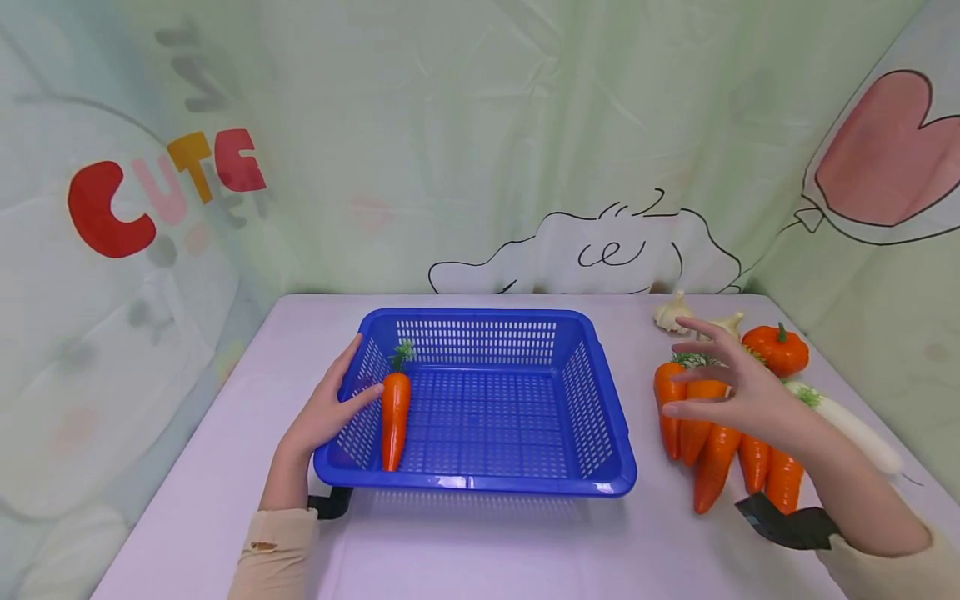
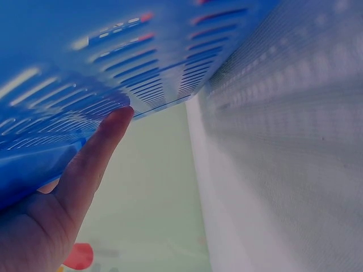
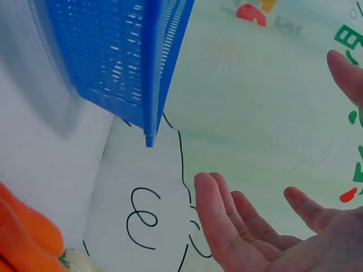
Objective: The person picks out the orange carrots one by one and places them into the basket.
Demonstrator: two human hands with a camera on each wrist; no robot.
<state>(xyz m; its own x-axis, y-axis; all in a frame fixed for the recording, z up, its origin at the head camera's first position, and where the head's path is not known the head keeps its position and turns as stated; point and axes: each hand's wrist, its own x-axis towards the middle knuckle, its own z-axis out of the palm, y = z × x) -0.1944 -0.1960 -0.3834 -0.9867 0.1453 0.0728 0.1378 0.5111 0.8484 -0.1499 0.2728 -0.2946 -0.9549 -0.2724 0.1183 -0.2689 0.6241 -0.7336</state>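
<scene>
A blue plastic basket with slotted walls stands mid-table. Inside it, along the left wall, lies one orange carrot with a green top. My left hand holds the basket's left side, its thumb over the rim and its fingers along the outer wall; the left wrist view shows a finger against the slots. Above a bunch of several carrots on the right hovers my right hand, fingers spread and holding nothing. It partly hides the carrots' tops in the head view.
Two garlic bulbs sit at the back right, one partly behind the right hand. Beside them are an orange pumpkin and a white radish. A printed curtain hangs behind the pale table.
</scene>
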